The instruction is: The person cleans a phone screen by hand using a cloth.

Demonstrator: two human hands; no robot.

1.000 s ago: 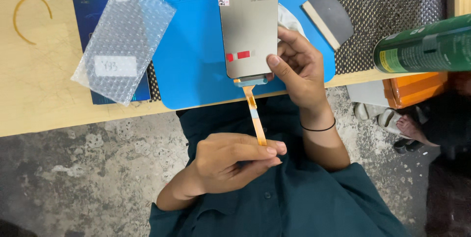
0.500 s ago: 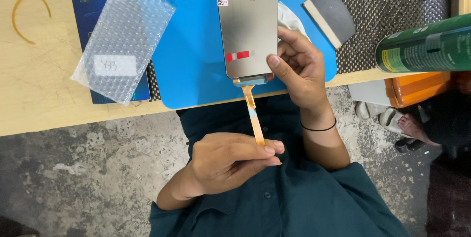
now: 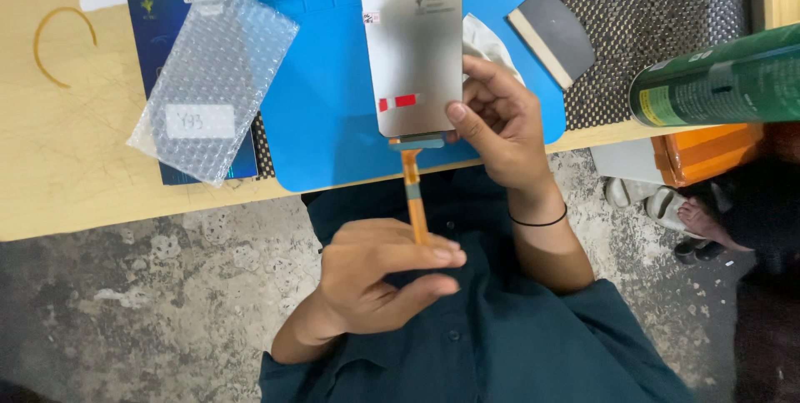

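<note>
Over the desk's near edge, two hands hold a grey display panel by its side and its orange ribbon cable.

The right hand [image 3: 500, 124] is clamped on the display panel [image 3: 412, 36] at its lower right edge; the left hand [image 3: 379, 278] pinches the orange ribbon cable [image 3: 412, 195] hanging below it, over the lap. The panel stands above the blue mat [image 3: 321, 132], its top cut off by the frame. A bubble-wrap pouch [image 3: 212, 78] lies left, a green can [image 3: 717, 78] right, a grey scraper [image 3: 554, 36] near. The desk [image 3: 75, 170] lies bare at left.

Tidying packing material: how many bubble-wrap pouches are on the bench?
1. The bubble-wrap pouch lies on a dark blue box at the table's left, beside the blue mat. Others may sit outside the frame.
</note>
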